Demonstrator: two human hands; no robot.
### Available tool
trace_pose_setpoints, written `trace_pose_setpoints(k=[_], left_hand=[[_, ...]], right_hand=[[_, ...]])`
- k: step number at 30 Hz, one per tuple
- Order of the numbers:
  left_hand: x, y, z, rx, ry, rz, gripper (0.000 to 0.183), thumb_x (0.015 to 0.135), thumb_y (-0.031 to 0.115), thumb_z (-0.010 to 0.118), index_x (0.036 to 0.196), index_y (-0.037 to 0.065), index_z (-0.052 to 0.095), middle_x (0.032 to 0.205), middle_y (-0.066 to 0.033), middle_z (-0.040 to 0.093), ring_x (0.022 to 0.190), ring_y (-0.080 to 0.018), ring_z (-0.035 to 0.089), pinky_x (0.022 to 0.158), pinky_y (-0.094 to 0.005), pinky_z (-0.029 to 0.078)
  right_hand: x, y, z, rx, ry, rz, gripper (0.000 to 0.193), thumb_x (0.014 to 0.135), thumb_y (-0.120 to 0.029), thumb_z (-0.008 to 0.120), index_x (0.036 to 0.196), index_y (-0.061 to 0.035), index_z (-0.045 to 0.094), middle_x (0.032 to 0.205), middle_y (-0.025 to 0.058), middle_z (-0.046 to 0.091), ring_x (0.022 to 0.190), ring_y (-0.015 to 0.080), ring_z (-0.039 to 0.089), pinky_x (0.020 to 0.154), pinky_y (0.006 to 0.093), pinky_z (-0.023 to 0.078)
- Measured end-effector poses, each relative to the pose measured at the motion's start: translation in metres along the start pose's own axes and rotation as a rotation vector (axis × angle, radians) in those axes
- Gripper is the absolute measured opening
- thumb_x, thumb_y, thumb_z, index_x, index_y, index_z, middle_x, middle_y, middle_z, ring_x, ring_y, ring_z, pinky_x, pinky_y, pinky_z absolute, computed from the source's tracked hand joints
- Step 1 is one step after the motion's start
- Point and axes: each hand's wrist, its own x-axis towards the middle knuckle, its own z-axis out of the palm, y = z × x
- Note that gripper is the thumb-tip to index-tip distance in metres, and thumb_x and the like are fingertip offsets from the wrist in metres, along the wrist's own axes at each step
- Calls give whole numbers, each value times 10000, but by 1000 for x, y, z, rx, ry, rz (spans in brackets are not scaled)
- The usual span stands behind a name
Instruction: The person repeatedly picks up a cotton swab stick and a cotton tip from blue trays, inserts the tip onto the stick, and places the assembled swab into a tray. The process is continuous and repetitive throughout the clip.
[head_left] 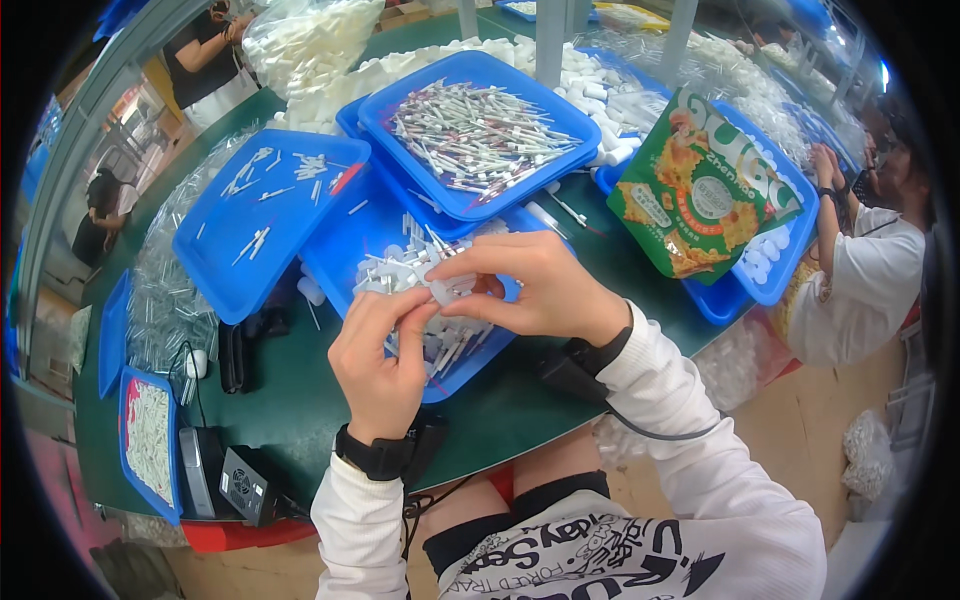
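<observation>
Both my hands meet over a blue tray (335, 262) that holds slim white sticks and white plastic pieces. My right hand (545, 285) pinches a small translucent white plastic piece (452, 290) between thumb and fingers. From the left, the fingertips of my left hand (385, 350) close on the near side of the same piece. Its exact kind is too small to make out. Just beyond my fingers, a blue tray (375, 110) heaped with thin white and reddish sticks (470, 135) rests on other trays.
A tilted blue tray (215, 255) with a few sticks lies to the left. A green snack bag (690, 190) stands on a blue tray (775, 285) at right. White cylinders (480, 50) pile up behind. A co-worker (860, 250) sits at right. Small black devices (245, 485) stand at the left edge.
</observation>
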Motion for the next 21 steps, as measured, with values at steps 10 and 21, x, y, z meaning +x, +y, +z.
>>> trace_pose_setpoints(k=[10,21], left_hand=[[2,2,0,-3,-3,9,200,775,-51,682,953,34,718,746,-89,636,651,-205,569,601,-290,441],[0,3,-1,-31,-9,-38,136,794,-43,683,918,8,707,764,-83,643,664,-180,570,612,-272,437]], right_hand=[[-3,5,1,38,64,64,272,763,-73,773,1028,-53,714,868,68,708,636,128,619,607,244,488],[-3,3,1,53,85,95,270,749,-118,792,1005,-72,719,784,50,688,615,117,625,586,239,490]])
